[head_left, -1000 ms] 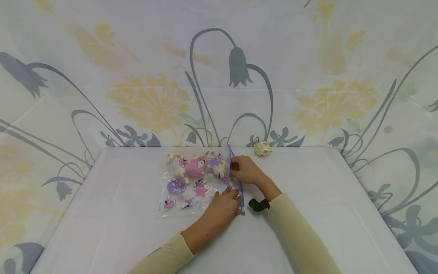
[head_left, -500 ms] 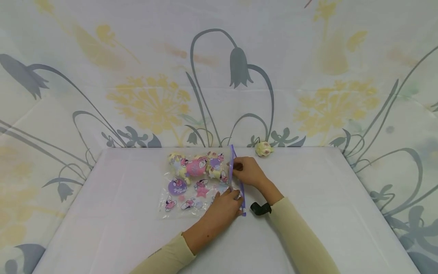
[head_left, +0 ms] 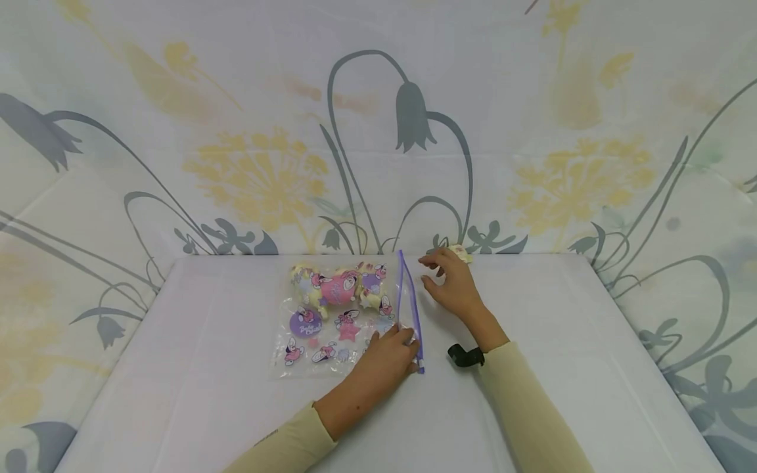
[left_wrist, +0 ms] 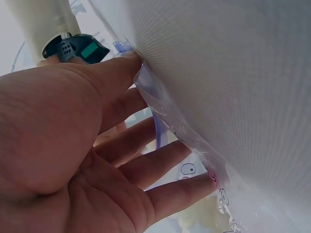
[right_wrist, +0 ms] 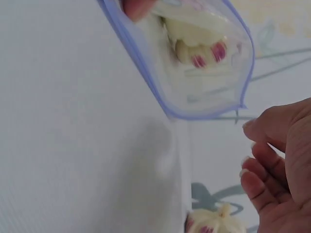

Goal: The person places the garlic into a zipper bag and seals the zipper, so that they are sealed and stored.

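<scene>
A clear zip bag (head_left: 349, 332) printed with pink and purple cartoon figures lies on the white table, its purple-edged mouth facing right. Cream garlic bulbs (right_wrist: 194, 46) with purple streaks are inside it. My left hand (head_left: 387, 355) holds the mouth's near corner; in the left wrist view the thumb is at the purple strip and the other fingers reach along the film. My right hand (head_left: 452, 286) is off the bag, its fingers loosely bent with nothing in them. Just behind it, partly hidden, sits a loose garlic bulb (right_wrist: 214, 222).
A floral-printed cloth (head_left: 508, 131) hangs behind the white table (head_left: 236, 407) and along both sides. A black wrist device (head_left: 464, 356) sticks out from my right wrist. The loose bulb is close to the table's back edge.
My right hand has come out of the bag's mouth and moved right and back, now overlapping the loose garlic bulb in the head view. My left hand and the bag stay about where they were.
</scene>
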{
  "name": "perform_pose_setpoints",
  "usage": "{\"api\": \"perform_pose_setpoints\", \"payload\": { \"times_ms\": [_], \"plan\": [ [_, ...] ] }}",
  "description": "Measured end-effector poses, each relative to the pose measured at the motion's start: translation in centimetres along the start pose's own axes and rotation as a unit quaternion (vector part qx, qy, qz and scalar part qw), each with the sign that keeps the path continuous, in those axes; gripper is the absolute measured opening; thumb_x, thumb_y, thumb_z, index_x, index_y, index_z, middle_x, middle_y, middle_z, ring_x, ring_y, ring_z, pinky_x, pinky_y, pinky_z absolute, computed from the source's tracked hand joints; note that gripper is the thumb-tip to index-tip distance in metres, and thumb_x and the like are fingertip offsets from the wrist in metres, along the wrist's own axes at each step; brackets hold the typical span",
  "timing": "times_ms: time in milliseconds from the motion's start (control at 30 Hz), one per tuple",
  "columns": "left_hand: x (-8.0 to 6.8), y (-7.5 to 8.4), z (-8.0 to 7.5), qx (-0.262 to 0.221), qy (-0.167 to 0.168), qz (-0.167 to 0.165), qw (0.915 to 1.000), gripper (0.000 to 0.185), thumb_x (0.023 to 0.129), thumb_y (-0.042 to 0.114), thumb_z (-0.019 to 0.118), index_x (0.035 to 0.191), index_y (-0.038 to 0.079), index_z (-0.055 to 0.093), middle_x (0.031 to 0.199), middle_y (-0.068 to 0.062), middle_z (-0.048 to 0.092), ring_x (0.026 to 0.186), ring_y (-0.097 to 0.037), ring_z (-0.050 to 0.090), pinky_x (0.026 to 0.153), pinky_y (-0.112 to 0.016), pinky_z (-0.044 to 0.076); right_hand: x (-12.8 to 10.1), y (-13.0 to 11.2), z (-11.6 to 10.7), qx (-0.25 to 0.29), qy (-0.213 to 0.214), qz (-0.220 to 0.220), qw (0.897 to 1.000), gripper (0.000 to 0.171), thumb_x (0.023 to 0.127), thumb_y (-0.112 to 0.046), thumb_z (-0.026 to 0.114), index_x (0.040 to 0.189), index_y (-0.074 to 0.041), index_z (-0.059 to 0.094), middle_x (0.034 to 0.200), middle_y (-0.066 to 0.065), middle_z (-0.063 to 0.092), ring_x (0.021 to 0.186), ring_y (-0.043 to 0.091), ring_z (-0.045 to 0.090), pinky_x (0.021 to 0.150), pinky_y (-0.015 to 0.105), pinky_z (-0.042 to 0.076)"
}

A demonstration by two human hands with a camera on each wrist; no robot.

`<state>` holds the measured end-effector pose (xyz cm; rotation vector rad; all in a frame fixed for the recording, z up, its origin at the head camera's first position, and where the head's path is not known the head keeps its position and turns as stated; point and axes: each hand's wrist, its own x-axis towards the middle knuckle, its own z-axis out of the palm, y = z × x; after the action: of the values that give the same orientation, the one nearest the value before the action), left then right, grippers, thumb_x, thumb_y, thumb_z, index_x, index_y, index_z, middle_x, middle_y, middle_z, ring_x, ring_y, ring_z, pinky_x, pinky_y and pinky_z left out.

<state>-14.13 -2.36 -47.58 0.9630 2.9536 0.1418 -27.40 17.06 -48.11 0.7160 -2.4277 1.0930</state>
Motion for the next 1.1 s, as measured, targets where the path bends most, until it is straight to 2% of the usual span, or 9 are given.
{"api": "perform_pose_setpoints", "payload": {
  "times_ms": [100,200,300,500,667,867,1000,1100],
  "plan": [
    [-0.1,0.0,0.0,0.002,0.007,0.003,1.0000,0.040,0.101,0.035,0.073,0.135,0.015,0.074,0.142,-0.006,0.065,0.136,-0.034,0.062,0.099,-0.058,0.058,0.0,0.6,-0.7,-0.007,0.026,0.008,1.000,0.037,0.084,0.007,0.080,0.119,0.003,0.073,0.120,0.018,0.067,0.110,0.037,0.061,0.090,0.051,0.055],
    [-0.2,0.1,0.1,0.005,0.014,0.006,0.9999,0.038,0.101,0.034,0.073,0.134,0.015,0.074,0.140,-0.005,0.066,0.135,-0.034,0.062,0.099,-0.058,0.059,-0.1,1.3,-1.2,-0.012,0.046,0.018,0.999,0.044,0.081,0.008,0.080,0.124,0.004,0.072,0.127,0.023,0.063,0.121,0.044,0.055,0.104,0.058,0.045],
    [-0.4,0.2,0.1,0.001,0.011,0.006,0.9999,0.037,0.101,0.033,0.073,0.134,0.015,0.075,0.140,-0.005,0.066,0.135,-0.034,0.062,0.099,-0.058,0.058,-0.3,2.1,-1.7,-0.014,0.059,0.016,0.998,0.050,0.079,0.010,0.079,0.128,0.006,0.069,0.134,0.027,0.059,0.130,0.048,0.049,0.112,0.062,0.037],
    [-0.5,0.1,0.2,-0.007,0.008,0.003,0.9999,0.037,0.102,0.034,0.072,0.134,0.015,0.074,0.140,-0.006,0.066,0.136,-0.034,0.061,0.100,-0.058,0.058,-0.5,3.7,-2.4,-0.010,0.062,0.016,0.998,0.061,0.075,0.011,0.079,0.135,0.010,0.063,0.142,0.030,0.054,0.137,0.051,0.043,0.116,0.064,0.032],
    [-0.3,0.0,0.3,0.000,0.022,0.007,0.9997,0.036,0.101,0.034,0.073,0.131,0.015,0.075,0.139,-0.006,0.066,0.134,-0.034,0.063,0.098,-0.058,0.059,-0.8,4.7,-2.7,-0.011,0.036,0.052,0.998,0.069,0.078,0.012,0.077,0.144,0.008,0.057,0.153,0.028,0.048,0.146,0.049,0.037,0.121,0.061,0.030],
    [-0.3,0.0,0.2,0.003,0.014,0.004,0.9999,0.037,0.102,0.035,0.072,0.133,0.016,0.074,0.140,-0.005,0.066,0.135,-0.033,0.062,0.099,-0.057,0.059,-1.0,5.5,-2.9,-0.015,-0.005,0.095,0.995,0.072,0.083,0.009,0.071,0.152,0.005,0.051,0.159,0.024,0.044,0.153,0.045,0.032,0.125,0.062,0.027],
    [-0.2,0.0,0.1,0.003,0.011,0.004,0.9999,0.037,0.102,0.034,0.072,0.134,0.016,0.074,0.140,-0.005,0.066,0.135,-0.033,0.062,0.100,-0.056,0.059,-1.0,5.7,-2.9,-0.021,-0.016,0.101,0.995,0.074,0.082,0.009,0.070,0.153,0.004,0.050,0.158,0.024,0.043,0.153,0.045,0.034,0.125,0.061,0.028],
    [-0.3,0.0,0.1,0.002,0.010,0.004,0.9999,0.037,0.102,0.034,0.072,0.134,0.016,0.074,0.141,-0.005,0.066,0.136,-0.033,0.061,0.100,-0.056,0.058,-1.1,5.7,-2.8,-0.024,-0.010,0.094,0.995,0.068,0.084,0.010,0.069,0.150,0.004,0.052,0.152,0.025,0.046,0.146,0.045,0.041,0.122,0.060,0.033]
  ]
}}
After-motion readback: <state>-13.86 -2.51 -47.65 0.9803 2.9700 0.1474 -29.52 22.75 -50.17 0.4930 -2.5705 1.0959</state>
